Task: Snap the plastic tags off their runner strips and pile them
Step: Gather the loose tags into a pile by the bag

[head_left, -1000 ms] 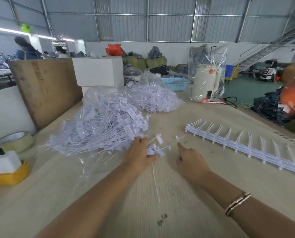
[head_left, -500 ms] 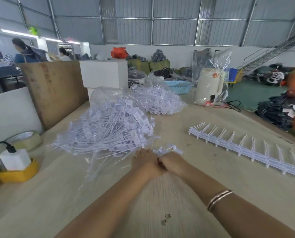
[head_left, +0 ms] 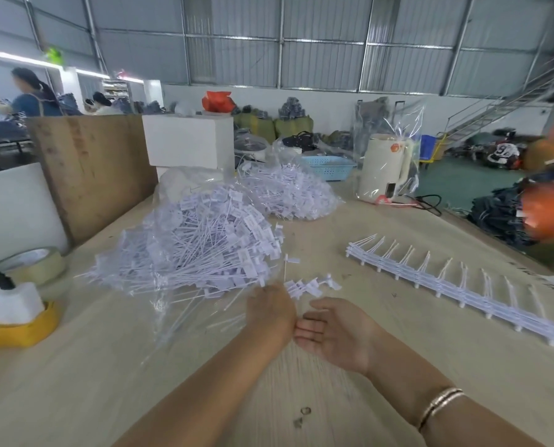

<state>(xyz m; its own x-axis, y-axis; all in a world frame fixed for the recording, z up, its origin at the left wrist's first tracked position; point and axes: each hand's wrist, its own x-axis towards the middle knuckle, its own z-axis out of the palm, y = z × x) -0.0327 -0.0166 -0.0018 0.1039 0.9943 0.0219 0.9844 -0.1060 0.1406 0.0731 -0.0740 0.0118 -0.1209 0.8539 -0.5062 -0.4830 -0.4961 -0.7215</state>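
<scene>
On the pale wooden surface, a large heap of loose white plastic tags shows much is done. Right of the heap, a long white runner strip waits unsnapped. Beside the heap, the left hand grips a tag bunch; the right hand lies open, fingers straight and empty.

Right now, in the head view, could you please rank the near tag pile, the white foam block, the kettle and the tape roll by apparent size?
1. Near tag pile, clearly largest.
2. White foam block and kettle: look alike, and both stand farther off, so unranked.
3. Tape roll, smallest.
</scene>
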